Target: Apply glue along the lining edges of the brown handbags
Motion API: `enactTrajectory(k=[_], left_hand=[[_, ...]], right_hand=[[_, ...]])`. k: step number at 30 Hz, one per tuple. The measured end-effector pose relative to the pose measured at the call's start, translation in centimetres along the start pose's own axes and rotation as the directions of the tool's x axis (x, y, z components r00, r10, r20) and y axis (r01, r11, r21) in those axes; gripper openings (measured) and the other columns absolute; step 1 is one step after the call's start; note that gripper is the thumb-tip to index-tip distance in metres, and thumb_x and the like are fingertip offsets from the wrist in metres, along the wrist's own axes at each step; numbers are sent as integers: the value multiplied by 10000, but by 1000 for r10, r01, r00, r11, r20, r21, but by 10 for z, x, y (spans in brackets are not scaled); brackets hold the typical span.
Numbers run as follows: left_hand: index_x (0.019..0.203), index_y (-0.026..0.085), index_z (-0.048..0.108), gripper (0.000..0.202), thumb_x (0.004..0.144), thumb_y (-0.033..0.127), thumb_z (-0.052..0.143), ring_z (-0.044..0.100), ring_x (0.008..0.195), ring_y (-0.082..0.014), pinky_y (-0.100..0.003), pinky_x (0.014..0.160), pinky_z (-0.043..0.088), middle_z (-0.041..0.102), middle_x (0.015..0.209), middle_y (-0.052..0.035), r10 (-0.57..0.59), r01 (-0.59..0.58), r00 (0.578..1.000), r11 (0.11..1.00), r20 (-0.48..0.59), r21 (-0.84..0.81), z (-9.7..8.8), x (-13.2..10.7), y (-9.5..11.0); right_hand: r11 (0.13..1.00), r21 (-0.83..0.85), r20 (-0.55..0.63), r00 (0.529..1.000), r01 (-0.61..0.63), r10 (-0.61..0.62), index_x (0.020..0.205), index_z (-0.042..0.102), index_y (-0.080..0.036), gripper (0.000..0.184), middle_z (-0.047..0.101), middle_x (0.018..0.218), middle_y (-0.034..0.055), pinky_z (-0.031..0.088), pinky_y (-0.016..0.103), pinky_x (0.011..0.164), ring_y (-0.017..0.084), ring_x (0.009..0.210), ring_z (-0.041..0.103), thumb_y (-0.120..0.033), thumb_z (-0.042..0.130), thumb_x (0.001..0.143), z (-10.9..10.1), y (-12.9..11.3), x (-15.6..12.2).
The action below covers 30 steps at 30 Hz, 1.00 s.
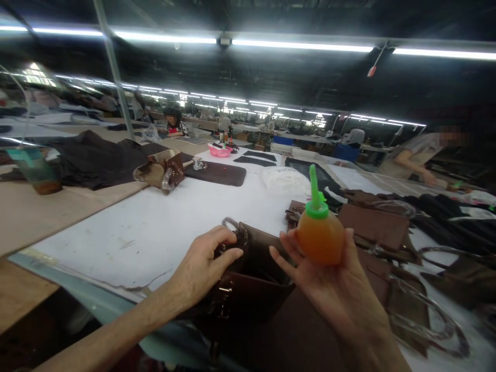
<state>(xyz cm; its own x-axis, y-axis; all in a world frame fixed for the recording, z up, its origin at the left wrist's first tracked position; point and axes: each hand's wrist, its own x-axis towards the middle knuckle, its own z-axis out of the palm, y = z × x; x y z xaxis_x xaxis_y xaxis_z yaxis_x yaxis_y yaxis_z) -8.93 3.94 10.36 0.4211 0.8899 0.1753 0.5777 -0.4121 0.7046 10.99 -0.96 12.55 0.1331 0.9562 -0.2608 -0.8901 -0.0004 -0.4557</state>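
My right hand (329, 289) holds a round squeeze bottle (321, 238) of orange liquid, its green spout pointing up. The bottle sits between the thumb and the fingers, with some fingers spread off to the left. My left hand (209, 263) is closed, thumb and fingers pinching the upper left side of a dark brown handbag (251, 294). The bag stands open at the table's front edge, its dark inside facing up and metal fittings on its front. A plastic-wrapped handle shows behind my left fingertips.
Several brown bags and panels (374, 225) lie at the right. Another brown bag (165, 170) and a flat brown piece (217, 173) rest on the white tabletop (116, 232). A pink basin (219, 150) stands farther back. A co-worker (414, 155) is at the right.
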Motion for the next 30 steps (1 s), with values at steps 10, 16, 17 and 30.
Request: enactTrajectory(k=[10,16,17,30], left_hand=[[982,186,555,657,449,537,712,609,797,-248,-294,600,472,646,920,-74,-343,150,874,865,346,479,7,66,8],[812,139,637,618,490,667,643,618,813,-302,-336,620,483,660,848,-135,-252,37,926,802,282,596,24,72,10],[792,136,643,597,506,661,643,620,811,-310,-350,636,484,662,831,-139,-231,35,939,801,255,598,27,73,7],[685,148,627,208,558,71,480,572,566,-144,-225,515,425,606,600,10,-176,135,927,980,331,144,16,86,-44]], right_hand=[[997,73,-22,1000,6,-5,993,632,-159,374,638,922,97,397,592,888,295,940,572,-482,583,810,-6,2,4],[997,65,-7,999,42,-42,1013,620,-164,378,651,943,78,411,569,892,287,910,589,-474,605,798,-7,7,1],[997,57,-1,998,59,-59,1018,618,-166,380,654,940,73,410,569,894,284,903,592,-473,609,795,-7,7,1],[991,-22,-12,992,129,-129,1040,614,-143,407,639,946,100,393,592,894,323,938,576,-466,613,792,-10,3,-2]])
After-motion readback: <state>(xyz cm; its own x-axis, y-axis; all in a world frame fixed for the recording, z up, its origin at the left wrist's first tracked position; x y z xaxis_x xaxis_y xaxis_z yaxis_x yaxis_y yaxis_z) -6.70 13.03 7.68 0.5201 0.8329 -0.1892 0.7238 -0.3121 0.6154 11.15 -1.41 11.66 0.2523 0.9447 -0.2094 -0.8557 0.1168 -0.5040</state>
